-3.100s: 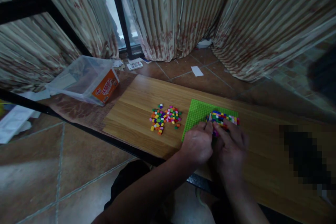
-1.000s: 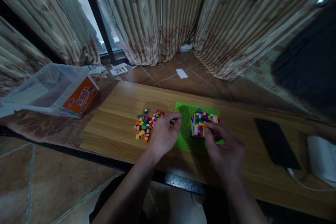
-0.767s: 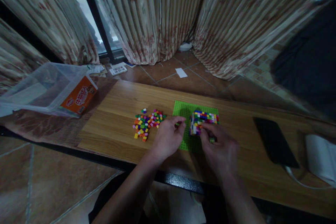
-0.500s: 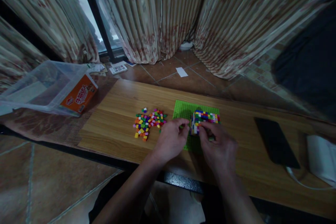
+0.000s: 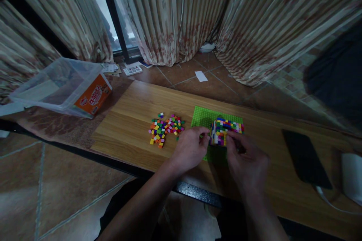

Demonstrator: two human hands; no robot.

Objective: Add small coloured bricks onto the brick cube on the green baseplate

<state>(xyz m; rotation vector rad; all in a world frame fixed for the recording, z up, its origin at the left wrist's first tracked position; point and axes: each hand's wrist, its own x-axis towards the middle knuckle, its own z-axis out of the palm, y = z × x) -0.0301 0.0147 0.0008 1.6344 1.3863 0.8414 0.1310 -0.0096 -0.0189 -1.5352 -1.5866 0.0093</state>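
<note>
A hollow, many-coloured toy brick structure [image 5: 220, 130] stands on a green studded baseplate [image 5: 203, 113] on the bench. My left hand [image 5: 190, 145] is at its left wall, thumb and forefinger curled towards each other; anything between the fingertips is too small to make out. My right hand [image 5: 249, 154] has its thumb and forefinger closed at the structure's near right side and covers that corner. To the left of my left hand lies a loose pile of small coloured toy bricks [image 5: 158, 131].
A clear plastic bin [image 5: 60, 83] with an orange label stands at the bench's left end. On the right lie a black phone [image 5: 307, 158] with a white cable and a white box-shaped device [image 5: 352, 177]. Striped curtains [image 5: 164, 15] hang behind the wooden bench [image 5: 121, 128].
The whole view has shifted, so the scene sits further right. My right hand has drawn slightly right and away from the structure's left part. My left hand stays at the left wall.
</note>
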